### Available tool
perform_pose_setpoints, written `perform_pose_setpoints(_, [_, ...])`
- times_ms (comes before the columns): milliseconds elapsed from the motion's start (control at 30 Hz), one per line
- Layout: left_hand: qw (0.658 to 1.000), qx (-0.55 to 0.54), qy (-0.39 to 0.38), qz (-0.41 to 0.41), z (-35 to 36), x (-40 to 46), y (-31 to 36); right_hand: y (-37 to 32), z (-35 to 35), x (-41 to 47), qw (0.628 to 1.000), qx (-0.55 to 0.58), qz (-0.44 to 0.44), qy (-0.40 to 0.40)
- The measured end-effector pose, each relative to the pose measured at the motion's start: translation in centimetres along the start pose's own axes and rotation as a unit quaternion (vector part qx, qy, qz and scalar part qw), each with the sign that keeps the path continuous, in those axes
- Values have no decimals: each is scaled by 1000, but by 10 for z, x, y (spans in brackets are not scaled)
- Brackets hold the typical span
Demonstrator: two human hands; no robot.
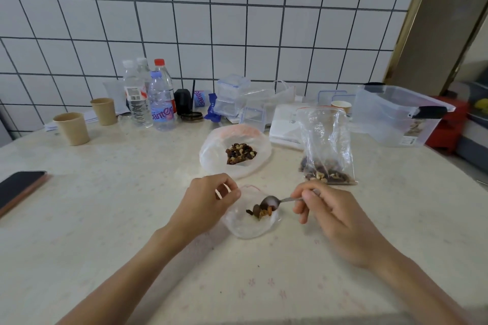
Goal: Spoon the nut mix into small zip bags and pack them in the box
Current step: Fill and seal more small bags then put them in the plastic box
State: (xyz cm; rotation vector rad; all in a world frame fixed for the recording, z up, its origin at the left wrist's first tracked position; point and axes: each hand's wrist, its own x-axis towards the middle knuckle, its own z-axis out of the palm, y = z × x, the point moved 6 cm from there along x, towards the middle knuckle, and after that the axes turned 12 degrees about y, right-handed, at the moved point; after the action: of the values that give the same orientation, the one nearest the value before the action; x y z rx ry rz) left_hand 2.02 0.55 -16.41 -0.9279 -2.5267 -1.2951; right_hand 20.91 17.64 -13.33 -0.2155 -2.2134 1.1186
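**Filling station: spoon tipped over an open small bag**

The left hand (pixel 208 200) pinches the red-striped rim of a small clear plastic zip bag (pixel 248 224) lying on the pale speckled table (pixel 118 219), holding its mouth open. The right hand (pixel 330 216) grips the handle of a small metal spoon (pixel 272 202), whose bowl is tilted down inside the bag's mouth; a small heap of brown nut and dried-fruit mix (pixel 260 211) sits just under the bowl.

Behind this, a larger open clear bag (pixel 235 150) holds the supply of mix. To its right a filled zip bag (pixel 326 145) stands upright, mix settled at its bottom. The clear plastic storage box with black latches (pixel 396 113) stands at the far right of the table, near the filled bag but not touching it.

Also present: two tan paper cups (pixel 72 128), several water bottles (pixel 148 95) and a dark phone (pixel 18 187) at the left edge.
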Motion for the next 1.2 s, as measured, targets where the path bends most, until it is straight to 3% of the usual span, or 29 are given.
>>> perform_pose_setpoints(100, [1000, -3, 11, -15, -6, 2, 0, -14, 3, -8, 986, -119, -100, -59])
perform_pose_setpoints(200, [1000, 12, 15, -17, -8, 3, -1, -18, 4, -5, 985, -112, -115, -66])
perform_pose_setpoints(333, [1000, 12, 11, -26, -4, 4, -9, -10, 5, 7, 998, 18, -45, -35])
perform_pose_setpoints(467, [999, -9, 14, -40, -4, 6, -19, 1, 2, 23, 989, 136, 26, 47])
perform_pose_setpoints(667, [982, -25, 166, -87, -33, 28, -32, 27, 7, 56, 933, 280, 168, 151])
perform_pose_setpoints(767, [968, -18, 212, -133, -39, 44, -39, 35, 18, 77, 914, 301, 203, 181])
perform_pose_setpoints(900, [972, -9, 158, -171, -21, 70, -40, 44, 38, 109, 908, 295, 220, 199])
perform_pose_setpoints(1033, [970, -32, 130, -204, 2, 83, -48, 56, 60, 132, 934, 219, 215, 185])
perform_pose_setpoints(1200, [981, 22, 133, -142, 16, 87, -53, 73, 79, 133, 938, 202, 233, 156])
